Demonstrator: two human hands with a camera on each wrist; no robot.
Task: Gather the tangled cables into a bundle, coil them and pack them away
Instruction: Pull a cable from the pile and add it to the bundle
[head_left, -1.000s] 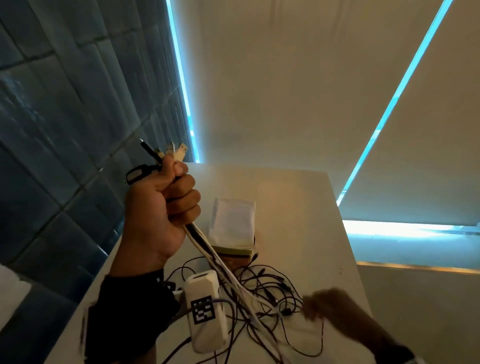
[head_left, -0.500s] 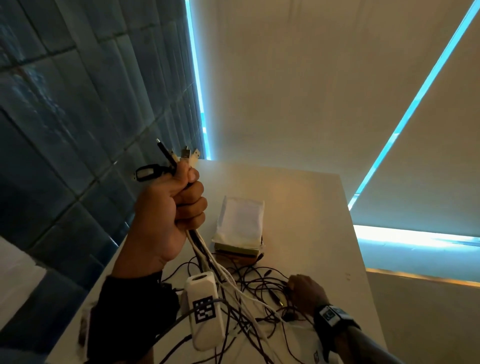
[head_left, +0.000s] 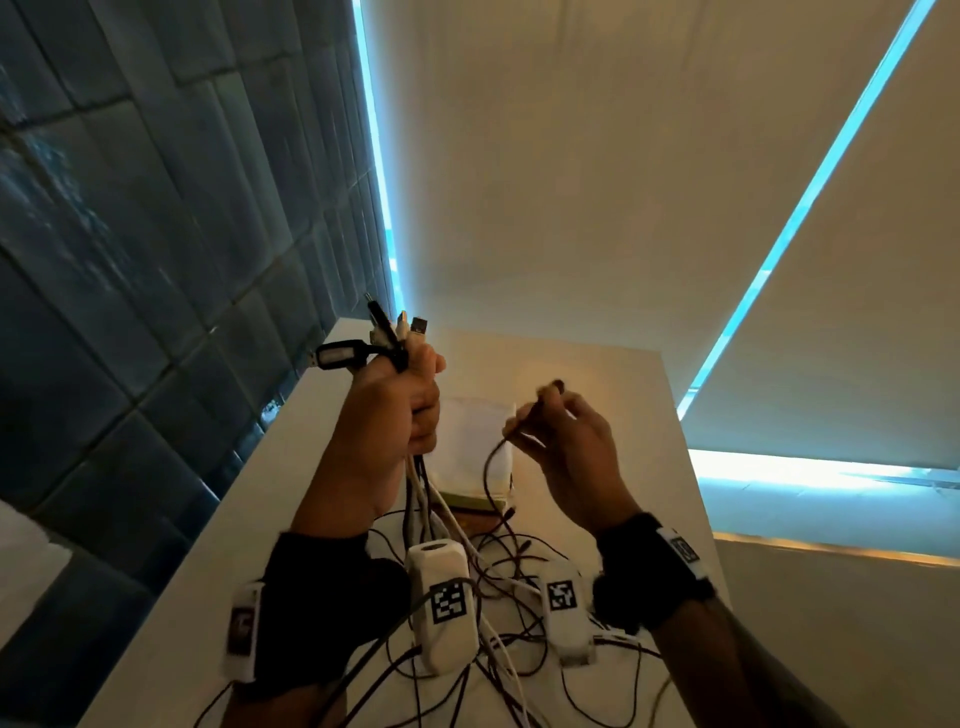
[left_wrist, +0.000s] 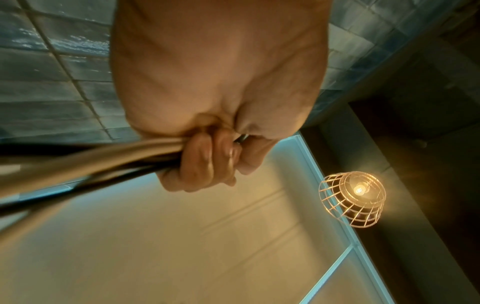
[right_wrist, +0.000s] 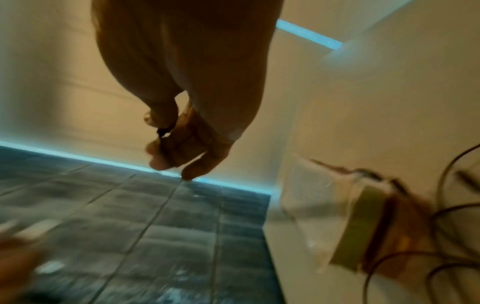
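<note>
Both hands (head_left: 395, 415) (head_left: 566, 447) grip cables (head_left: 421, 483); blur hides right fingertips (right_wrist: 158, 160).

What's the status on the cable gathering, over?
Left hand grips bundle of black and white cables. Right hand pinches thin dark cable end. Loose tangle on white table.

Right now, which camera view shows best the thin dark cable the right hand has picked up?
The head view: the right hand pinches the thin dark cable, which loops down towards the tangle on the table. The right wrist view shows only a blurred dark bit between the fingertips. The left wrist view shows none of it.
</note>
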